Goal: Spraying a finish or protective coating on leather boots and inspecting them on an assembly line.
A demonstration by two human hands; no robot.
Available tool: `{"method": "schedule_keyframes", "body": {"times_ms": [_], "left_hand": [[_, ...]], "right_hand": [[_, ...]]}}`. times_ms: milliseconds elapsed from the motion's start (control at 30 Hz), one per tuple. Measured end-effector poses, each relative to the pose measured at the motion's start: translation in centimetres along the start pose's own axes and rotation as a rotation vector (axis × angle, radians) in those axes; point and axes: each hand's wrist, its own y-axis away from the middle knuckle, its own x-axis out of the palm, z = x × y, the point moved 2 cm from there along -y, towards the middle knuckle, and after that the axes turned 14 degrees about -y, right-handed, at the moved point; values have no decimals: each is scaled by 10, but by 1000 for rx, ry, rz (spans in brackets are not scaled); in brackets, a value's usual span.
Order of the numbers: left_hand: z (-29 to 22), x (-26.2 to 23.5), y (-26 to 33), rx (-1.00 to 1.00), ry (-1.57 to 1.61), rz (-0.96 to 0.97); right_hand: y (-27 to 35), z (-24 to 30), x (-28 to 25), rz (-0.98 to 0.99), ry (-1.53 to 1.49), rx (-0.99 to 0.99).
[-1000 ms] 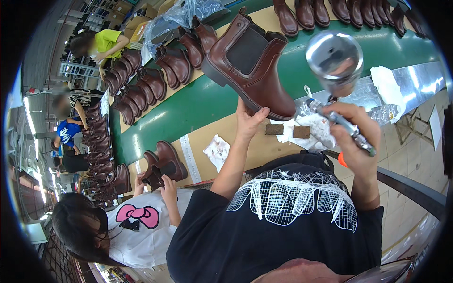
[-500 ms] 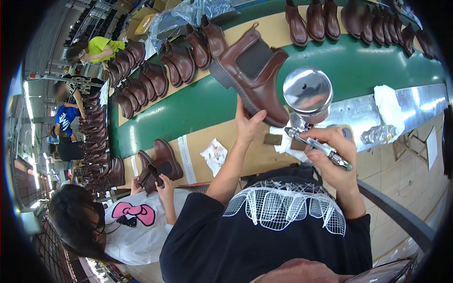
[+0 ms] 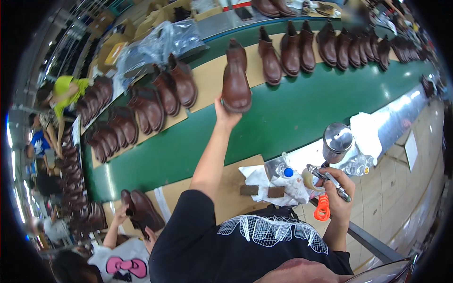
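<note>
My left hand (image 3: pixel 226 117) is stretched far out over the green conveyor belt (image 3: pixel 188 151), closed under the sole of a brown leather ankle boot (image 3: pixel 237 87). The boot is upright, its toe toward me, near the cardboard strip (image 3: pixel 203 87); whether it touches the strip I cannot tell. Closer in at the right, my right hand (image 3: pixel 337 193) is wrapped round a metal spray gun (image 3: pixel 330 181). The gun's round silver cup (image 3: pixel 337 141) sits at its far end, and an orange coiled hose (image 3: pixel 322 207) hangs beside my hand. The boot and spray gun are well apart.
Brown boots (image 3: pixel 271 61) line the belt's far side and left. Two dark blocks (image 3: pixel 276 192), white cloths (image 3: pixel 257 179) and a blue-capped bottle (image 3: pixel 285 170) lie near me. Plastic bottles (image 3: pixel 356 165) lie right. At left, a co-worker's hands (image 3: pixel 121 214) handle another boot (image 3: pixel 144 212).
My left hand has carried the boot away from the spray gun, out over the belt, and turned it upright. My right hand with the spray gun is lower. The view has shifted.
</note>
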Motion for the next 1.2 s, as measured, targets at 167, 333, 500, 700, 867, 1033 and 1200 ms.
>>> {"method": "schedule_keyframes", "body": {"times_ms": [167,333,500,700,867,1033,1200], "left_hand": [[10,-70,-135,-142,-403,-285],[33,-91,-155,-176,-593,-348],[6,-123,-110,-164,-710,-476],[-102,-227,-41,337,-289,-982],[-156,-254,-19,424,-155,-877],[-117,-168,-68,345,-43,-996],[-147,-171,-44,280,-228,-805]], "right_hand": [[-20,-8,6,-68,-28,39],[-25,-12,-3,-98,-21,98],[-26,-21,-15,-63,39,-62],[-35,-17,-15,-36,-16,44],[-34,-19,-8,-13,37,88],[-23,-26,-21,-70,185,29],[-32,-25,-16,-54,193,40]]}}
